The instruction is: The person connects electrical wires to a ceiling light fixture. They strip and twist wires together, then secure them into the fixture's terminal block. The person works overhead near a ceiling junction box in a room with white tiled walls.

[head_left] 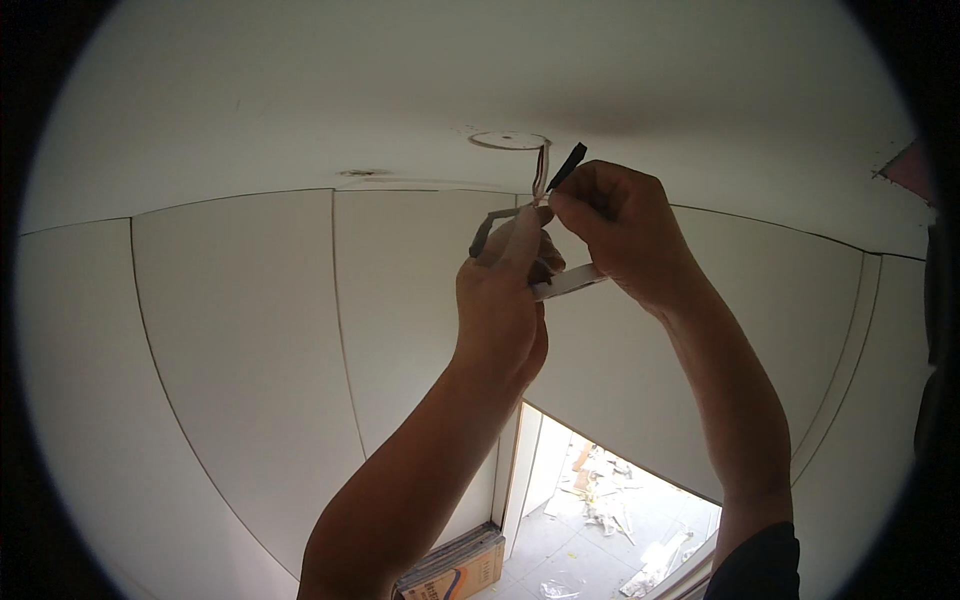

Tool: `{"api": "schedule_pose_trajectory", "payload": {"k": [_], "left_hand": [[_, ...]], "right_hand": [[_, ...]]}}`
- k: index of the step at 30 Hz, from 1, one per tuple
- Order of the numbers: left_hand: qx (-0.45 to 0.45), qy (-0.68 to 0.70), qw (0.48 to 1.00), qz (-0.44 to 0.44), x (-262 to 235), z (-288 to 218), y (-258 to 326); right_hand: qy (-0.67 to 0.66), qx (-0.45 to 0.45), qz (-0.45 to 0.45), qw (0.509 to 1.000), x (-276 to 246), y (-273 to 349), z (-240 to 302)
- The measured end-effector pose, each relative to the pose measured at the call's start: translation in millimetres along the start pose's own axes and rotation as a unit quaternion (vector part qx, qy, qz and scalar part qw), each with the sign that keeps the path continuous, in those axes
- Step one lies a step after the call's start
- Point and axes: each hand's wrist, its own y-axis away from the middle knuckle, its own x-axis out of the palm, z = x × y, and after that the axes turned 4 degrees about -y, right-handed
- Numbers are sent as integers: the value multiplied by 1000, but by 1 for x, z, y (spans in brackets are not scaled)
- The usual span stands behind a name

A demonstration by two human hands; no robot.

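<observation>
Thin red, dark and white wires [543, 170] hang from a round white disc [508, 140] in the ceiling. My left hand [505, 285] is closed around their lower ends, its fingertips just below the bared tips. A dark cable [480, 236] loops out by its knuckles. My right hand [625, 225] pinches at the same wire ends with thumb and forefinger, close against the left fingertips. A short flat black piece [569, 166] sticks up beside the right fingers; its kind is unclear. Between the palms runs a pale strip [570, 283], its ends hidden by the hands.
Close above is the white ceiling [400, 90], with a small rough hole [362, 173] left of the disc. White panels [240, 330] stand ahead. Below, a doorway shows a tiled floor [545, 545] strewn with scraps [603, 490]. A cardboard box [465, 570] stands beside the doorway.
</observation>
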Motion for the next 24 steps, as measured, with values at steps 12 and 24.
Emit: {"api": "schedule_pose_trajectory", "payload": {"k": [12,24], "left_hand": [[19,1,1000,-22,0,-1,-2],[21,-20,999,-21,0,-2,3]], "right_hand": [[8,-15,23,1000,3,-12,-1],[69,16,39,997,-5,-3,2]]}}
